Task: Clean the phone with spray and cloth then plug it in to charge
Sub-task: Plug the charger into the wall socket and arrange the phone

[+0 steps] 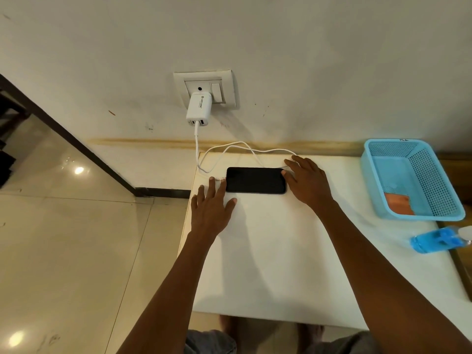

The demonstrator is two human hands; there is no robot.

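Phone: your phone is a flat black slab with rounded corners and a glossy dark screen, lying face up near the table's far left corner, long side along the far edge.
Table: the table has a smooth, matte white top with square edges.
Cable: a thin white cable loops over the far edge and runs up to a boxy white charger seated in the wall socket; its end lies at the phone's left short edge, under your fingers, and you cannot tell whether it is seated.
Left hand: your left hand lies flat with fingers spread and straight, fingertips at the phone's left end, gripping nothing.
Right hand: your right hand rests spread and relaxed, fingers touching the phone's right end and the cable beside it, clasping nothing.
Basket: a light blue perforated plastic basket sits at the far right edge, an orange cloth folded inside.
Bottle: a clear bottle of blue liquid lies on its side at the right edge, near the basket.
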